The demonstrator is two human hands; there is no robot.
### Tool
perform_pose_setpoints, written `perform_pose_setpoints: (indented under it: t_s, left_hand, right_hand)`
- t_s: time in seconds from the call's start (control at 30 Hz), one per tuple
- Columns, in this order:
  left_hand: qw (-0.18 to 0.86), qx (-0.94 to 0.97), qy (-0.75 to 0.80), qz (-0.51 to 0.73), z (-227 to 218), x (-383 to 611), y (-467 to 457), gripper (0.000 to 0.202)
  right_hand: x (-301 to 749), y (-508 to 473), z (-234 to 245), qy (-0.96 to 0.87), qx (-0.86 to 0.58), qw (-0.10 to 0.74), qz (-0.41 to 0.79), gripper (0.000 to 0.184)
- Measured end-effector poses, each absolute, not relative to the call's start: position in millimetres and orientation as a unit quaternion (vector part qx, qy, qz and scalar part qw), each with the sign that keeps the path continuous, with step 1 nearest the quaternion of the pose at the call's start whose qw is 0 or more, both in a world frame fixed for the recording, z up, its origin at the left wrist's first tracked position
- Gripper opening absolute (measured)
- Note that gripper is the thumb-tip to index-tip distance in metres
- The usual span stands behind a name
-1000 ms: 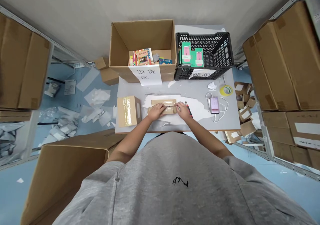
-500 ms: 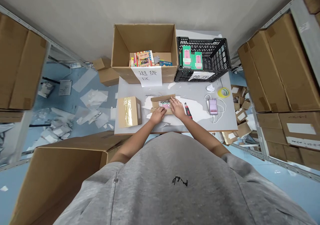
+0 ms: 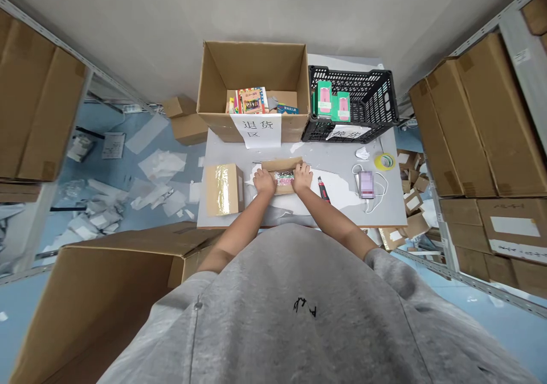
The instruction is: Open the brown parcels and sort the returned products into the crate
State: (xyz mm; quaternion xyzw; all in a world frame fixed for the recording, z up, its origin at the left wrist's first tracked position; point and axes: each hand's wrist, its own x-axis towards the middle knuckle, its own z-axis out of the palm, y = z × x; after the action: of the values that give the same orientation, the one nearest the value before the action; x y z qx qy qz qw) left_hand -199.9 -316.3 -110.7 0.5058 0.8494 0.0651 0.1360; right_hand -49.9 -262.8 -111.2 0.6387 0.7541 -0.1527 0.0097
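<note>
Left hand and right hand clasp small open box by its ends; knife just right could nick a wrist.

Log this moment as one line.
left hand: on left end of small open brown cardboard box | right hand: on its right end | inside: shiny wrapped item | nearby: red-and-black utility knife

small box: matt brown cardboard | taped box: cardboard, glossy tape | crate: black plastic lattice
</note>
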Motion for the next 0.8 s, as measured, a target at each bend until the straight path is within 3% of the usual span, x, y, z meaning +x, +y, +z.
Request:
perform_pose_setpoints:
  t_s: [0.27,0.43,0.57,0.8]
  left_hand:
    - [0.216,0.453,0.864,0.043,-98,-196,-302,0.059]
    - [0.22,0.476,0.845,0.104,-88,-222,-310,0.04]
    - [0.231,0.463,0.847,0.122,-82,-234,-319,0.025]
    - [0.18,0.479,0.859,0.016,-72,-228,-317,0.03]
  right_hand:
    - [-33,-245,-99,0.751,0.624,-0.042,-0.214,0.042]
    - [4,-234,-96,0.697,0.635,-0.116,-0.311,0.045]
    - [13,-238,-105,0.657,0.669,-0.157,-0.309,0.047]
    - [11,-243,-121,0.628,0.706,-0.172,-0.279,0.054]
